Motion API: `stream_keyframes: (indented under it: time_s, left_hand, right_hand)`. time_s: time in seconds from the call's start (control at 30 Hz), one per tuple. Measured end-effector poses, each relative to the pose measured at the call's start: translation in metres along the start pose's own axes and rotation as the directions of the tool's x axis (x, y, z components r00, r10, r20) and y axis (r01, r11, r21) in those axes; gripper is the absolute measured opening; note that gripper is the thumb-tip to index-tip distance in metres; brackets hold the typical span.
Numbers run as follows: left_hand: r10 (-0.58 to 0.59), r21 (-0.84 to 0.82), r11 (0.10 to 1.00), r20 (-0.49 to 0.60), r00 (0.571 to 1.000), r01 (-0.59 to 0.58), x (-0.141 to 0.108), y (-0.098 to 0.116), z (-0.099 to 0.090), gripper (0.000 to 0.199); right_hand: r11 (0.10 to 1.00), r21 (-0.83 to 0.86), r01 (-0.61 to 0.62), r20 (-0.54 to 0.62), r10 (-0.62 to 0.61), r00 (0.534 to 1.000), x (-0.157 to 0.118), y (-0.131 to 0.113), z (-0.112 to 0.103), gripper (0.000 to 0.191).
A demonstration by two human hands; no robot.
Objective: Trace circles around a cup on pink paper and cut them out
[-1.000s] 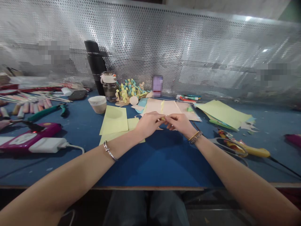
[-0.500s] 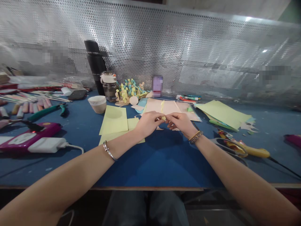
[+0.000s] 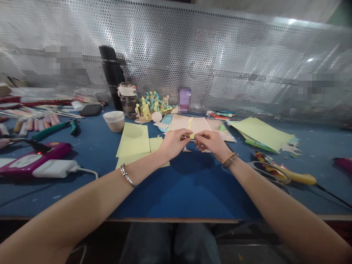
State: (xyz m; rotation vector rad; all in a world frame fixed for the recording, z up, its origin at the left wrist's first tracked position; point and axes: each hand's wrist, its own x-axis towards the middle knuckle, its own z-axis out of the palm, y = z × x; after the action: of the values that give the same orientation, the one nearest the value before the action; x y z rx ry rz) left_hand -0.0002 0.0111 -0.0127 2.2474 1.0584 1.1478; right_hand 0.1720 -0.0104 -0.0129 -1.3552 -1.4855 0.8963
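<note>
A thin yellow paper strip (image 3: 190, 124) stands up from between my hands, with a small curled yellow bit showing at the fingertips. My left hand (image 3: 176, 142) is closed in a pinch on this strip. Close beside it, my right hand (image 3: 211, 142) has thumb and forefinger pressed together at the strip's lower end; whether it grips the paper is too small to tell. Behind both hands lie pale pink sheets (image 3: 180, 123). Left of my left hand are yellow-green sheets (image 3: 134, 139) on the blue table (image 3: 176, 194).
Left: a paper cup (image 3: 114, 121), a bottle (image 3: 128, 102), a black flask (image 3: 111, 73), pliers (image 3: 52, 131) and a purple power strip (image 3: 52, 154). Behind are small paper flower-like pieces (image 3: 152, 106). Right: scissors (image 3: 271, 172), a yellow-handled tool (image 3: 301, 178) and more yellow-green sheets (image 3: 264, 132).
The fingertips of my two hands have drawn slightly apart, and more of the yellow curl shows between them. The things on the table stay in place.
</note>
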Motion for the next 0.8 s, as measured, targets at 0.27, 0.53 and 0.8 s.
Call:
stream_keyframes:
  time_s: [0.27, 0.53, 0.8]
  left_hand:
    - [0.013, 0.017, 1.0, -0.025, 1.0, -0.012, 0.0, 0.001, -0.001, 0.022]
    - [-0.05, -0.131, 0.99, -0.014, 0.999, 0.047, 0.0, -0.002, 0.001, 0.022]
    - [-0.171, -0.5, 0.842, 0.108, 0.979, 0.202, 0.005, -0.01, 0.008, 0.024]
  right_hand:
    - [1.0, -0.017, 0.02, 0.016, -0.02, 1.0, 0.001, 0.003, 0.0, 0.022]
    - [0.975, 0.025, 0.22, -0.021, -0.22, 0.975, 0.003, 0.007, -0.003, 0.029]
    - [0.958, -0.076, 0.277, -0.071, -0.282, 0.957, 0.003, 0.006, -0.003, 0.026]
